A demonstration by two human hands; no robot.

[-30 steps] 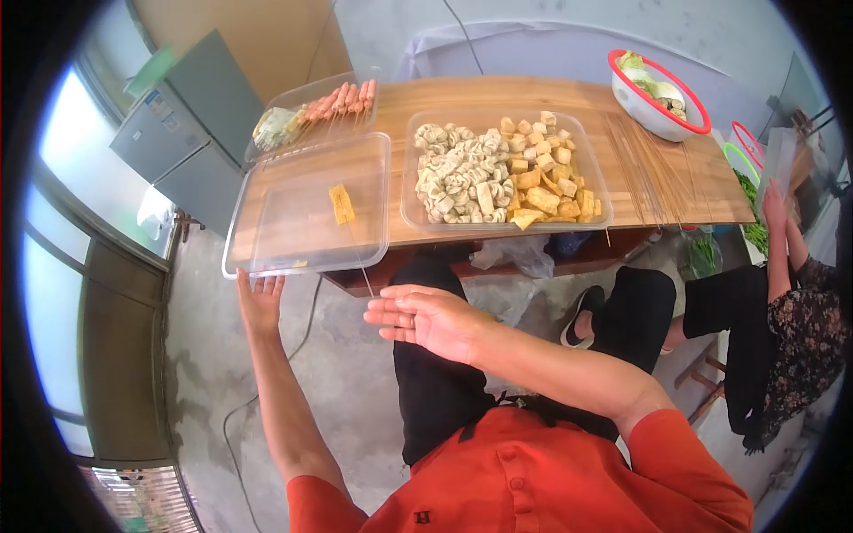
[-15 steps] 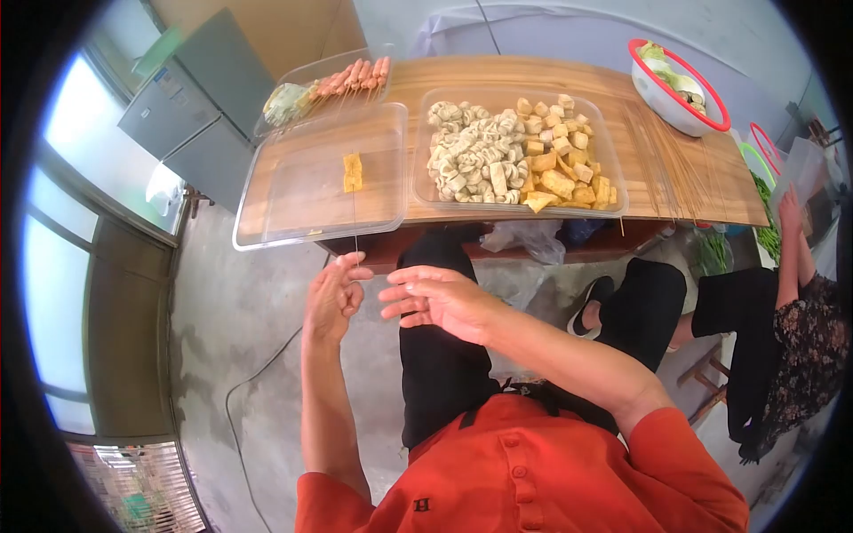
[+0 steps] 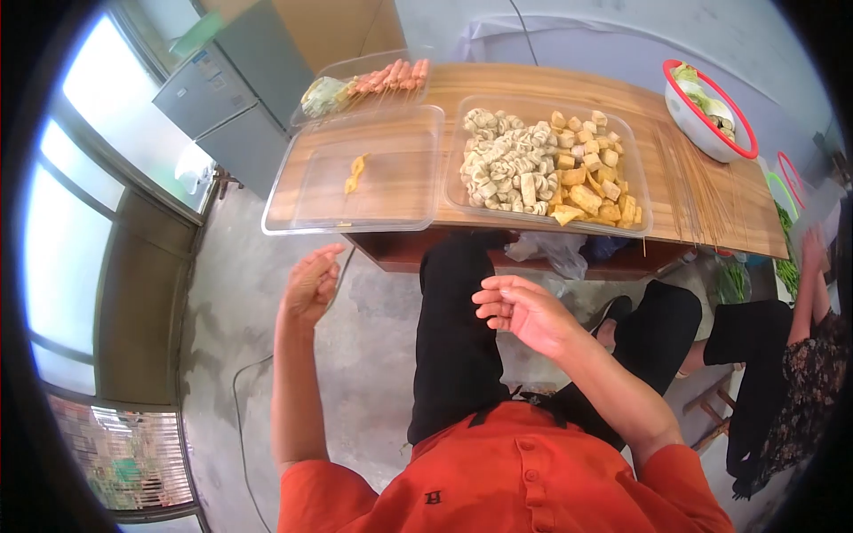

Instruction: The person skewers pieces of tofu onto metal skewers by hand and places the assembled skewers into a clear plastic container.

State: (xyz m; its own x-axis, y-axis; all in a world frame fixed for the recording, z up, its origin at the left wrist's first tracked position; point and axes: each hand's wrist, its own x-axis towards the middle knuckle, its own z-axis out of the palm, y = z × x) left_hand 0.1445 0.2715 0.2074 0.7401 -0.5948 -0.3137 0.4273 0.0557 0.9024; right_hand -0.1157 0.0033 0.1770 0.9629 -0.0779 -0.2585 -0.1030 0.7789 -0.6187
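Observation:
My left hand (image 3: 309, 284) is raised in front of the left clear tray, its fingertips pinched together. A thin skewer runs from these fingers toward a folded piece of fried tofu (image 3: 356, 173), though the stick hardly shows against the background. The tofu appears edge-on and twisted over the bare floor of the tray (image 3: 404, 191). My right hand (image 3: 529, 315) hovers above my leg with fingers loosely bent and apart, nothing in them. Closest to it on the table is a second clear tray (image 3: 644, 178), holding pale knotted tofu strips (image 3: 506, 160) and golden fried tofu pieces (image 3: 591, 173).
Sausages on sticks (image 3: 395, 75) fill a tray at the back left. Loose bamboo skewers (image 3: 697, 191) lie on the table's right side, near a red-rimmed bowl (image 3: 751, 142) of vegetables. Another person's arm (image 3: 810, 271) is at the right. A fridge (image 3: 213, 89) stands left.
My hands have drawn apart, the left going left and the right going right. The skewered tofu has turned from flat-facing to edge-on and shifted left over the tray. The view has swung slightly.

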